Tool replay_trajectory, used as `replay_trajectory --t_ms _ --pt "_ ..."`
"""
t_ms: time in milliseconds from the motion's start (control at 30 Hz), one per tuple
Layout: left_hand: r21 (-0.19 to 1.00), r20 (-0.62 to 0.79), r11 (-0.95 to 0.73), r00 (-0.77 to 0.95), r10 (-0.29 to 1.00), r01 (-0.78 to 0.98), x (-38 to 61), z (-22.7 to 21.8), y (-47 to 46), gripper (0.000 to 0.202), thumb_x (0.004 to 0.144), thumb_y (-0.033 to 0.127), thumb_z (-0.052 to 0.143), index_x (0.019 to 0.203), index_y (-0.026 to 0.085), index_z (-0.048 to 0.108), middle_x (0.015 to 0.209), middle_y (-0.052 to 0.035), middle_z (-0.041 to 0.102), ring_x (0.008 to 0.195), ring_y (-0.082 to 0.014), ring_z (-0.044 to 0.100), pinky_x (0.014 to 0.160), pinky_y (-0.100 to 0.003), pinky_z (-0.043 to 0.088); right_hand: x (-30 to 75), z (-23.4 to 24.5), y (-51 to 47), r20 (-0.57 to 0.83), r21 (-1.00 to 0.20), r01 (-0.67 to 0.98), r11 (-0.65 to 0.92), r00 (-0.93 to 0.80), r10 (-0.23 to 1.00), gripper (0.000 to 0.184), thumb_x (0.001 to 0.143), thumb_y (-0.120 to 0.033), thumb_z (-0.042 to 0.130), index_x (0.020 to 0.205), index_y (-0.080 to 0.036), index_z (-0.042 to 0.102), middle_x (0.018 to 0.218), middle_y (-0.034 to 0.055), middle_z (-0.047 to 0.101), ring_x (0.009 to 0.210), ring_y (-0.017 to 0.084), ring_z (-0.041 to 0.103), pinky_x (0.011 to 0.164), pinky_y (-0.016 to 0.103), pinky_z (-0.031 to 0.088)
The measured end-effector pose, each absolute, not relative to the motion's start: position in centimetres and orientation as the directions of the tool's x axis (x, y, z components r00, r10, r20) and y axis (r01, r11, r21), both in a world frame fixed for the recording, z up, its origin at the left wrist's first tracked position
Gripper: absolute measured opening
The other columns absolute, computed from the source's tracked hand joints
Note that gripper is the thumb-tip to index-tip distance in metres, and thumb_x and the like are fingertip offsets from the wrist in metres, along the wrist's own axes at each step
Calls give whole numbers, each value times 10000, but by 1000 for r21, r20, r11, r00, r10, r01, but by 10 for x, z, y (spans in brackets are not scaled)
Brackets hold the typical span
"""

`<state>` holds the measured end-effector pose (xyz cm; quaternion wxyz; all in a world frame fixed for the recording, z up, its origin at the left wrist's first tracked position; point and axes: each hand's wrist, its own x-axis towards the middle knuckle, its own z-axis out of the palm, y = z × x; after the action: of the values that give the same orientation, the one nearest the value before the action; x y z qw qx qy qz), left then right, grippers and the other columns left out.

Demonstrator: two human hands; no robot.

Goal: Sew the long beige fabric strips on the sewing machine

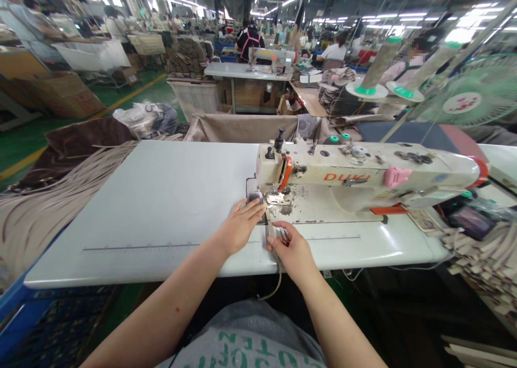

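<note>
A white sewing machine (375, 176) with orange trim stands on the pale table. My left hand (243, 222) lies flat with its fingers stretched out beside the needle area, fingertips near the metal plate under the presser foot. My right hand (291, 247) is closer to the table's front edge, thumb and fingers pinched on a narrow beige fabric strip (270, 225). That strip runs from the needle area past my right hand and hangs in a loop over the front edge. Exactly what lies under my left fingertips is hidden.
Many long beige strips (52, 206) hang at the table's left. Bundled strips (484, 265) lie at the right. Thread cones (379, 66) and a green fan (464, 98) stand behind the machine. A fabric-lined bin (242, 126) sits beyond the table. Other people work farther back.
</note>
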<state>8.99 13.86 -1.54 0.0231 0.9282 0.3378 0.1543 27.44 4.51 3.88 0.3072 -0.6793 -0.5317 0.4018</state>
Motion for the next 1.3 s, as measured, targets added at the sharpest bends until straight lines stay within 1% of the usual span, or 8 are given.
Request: replay_trajectory --t_ms 67,133,233,300,367,467,833,1300 --pt "145 272 -774 728 630 616 90 -14 138 528 995 138 386 1516 209 443 1541 -83 513 1513 -204 347 1253 -477 227 276 39 40 -221 -878 415 -237 86 971 419 915 -297 556 1319 -188 564 634 -41 695 587 183 632 588 251 504" --pt "154 274 -781 733 623 606 89 -13 138 524 991 134 394 1504 215 463 1531 -78 526 1506 -203 360 1255 -479 225 276 40 31 -197 -838 503 -211 82 977 473 899 -283 570 1367 -219 559 652 -45 686 607 187 653 616 260 514" --pt "180 277 -792 742 610 584 89 -12 138 525 975 112 395 1475 225 505 1512 -62 548 1500 -202 369 1258 -488 224 273 41 17 -150 -630 764 -143 62 987 509 905 -272 578 1413 -249 564 749 -4 740 686 226 713 660 297 518" --pt "196 279 -792 741 610 578 88 -11 138 531 969 99 385 1468 224 514 1505 -55 555 1497 -199 375 1256 -487 232 271 41 12 -136 -467 880 -86 25 990 526 933 -257 550 1458 -218 536 798 44 779 734 262 744 672 321 521" --pt "204 282 -789 737 614 579 88 -11 138 541 965 93 384 1476 221 505 1508 -55 553 1495 -196 377 1253 -485 244 268 40 10 -133 -357 933 -42 -7 991 542 950 -233 531 1489 -184 503 817 79 801 753 281 761 672 330 526" --pt "197 288 -784 730 620 588 89 -12 138 543 964 103 399 1486 224 491 1518 -59 542 1496 -195 375 1252 -478 248 266 40 14 -125 -276 961 -10 -26 992 512 981 -247 515 1489 -185 499 816 93 813 749 283 773 657 324 530" --pt "124 262 -745 703 661 655 91 -17 137 541 980 97 341 1504 189 438 1586 -65 454 1531 -213 306 1253 -469 209 260 42 32 -122 -179 984 -4 -18 992 459 1003 -262 521 1454 -178 531 807 110 818 751 280 783 660 312 540" --pt "133 264 -740 696 668 660 92 -18 137 588 940 59 365 1511 180 431 1584 -70 456 1528 -227 313 1250 -491 242 259 45 43 -88 -172 985 -19 4 996 429 1008 -262 533 1430 -200 577 842 97 831 764 273 790 653 303 547"
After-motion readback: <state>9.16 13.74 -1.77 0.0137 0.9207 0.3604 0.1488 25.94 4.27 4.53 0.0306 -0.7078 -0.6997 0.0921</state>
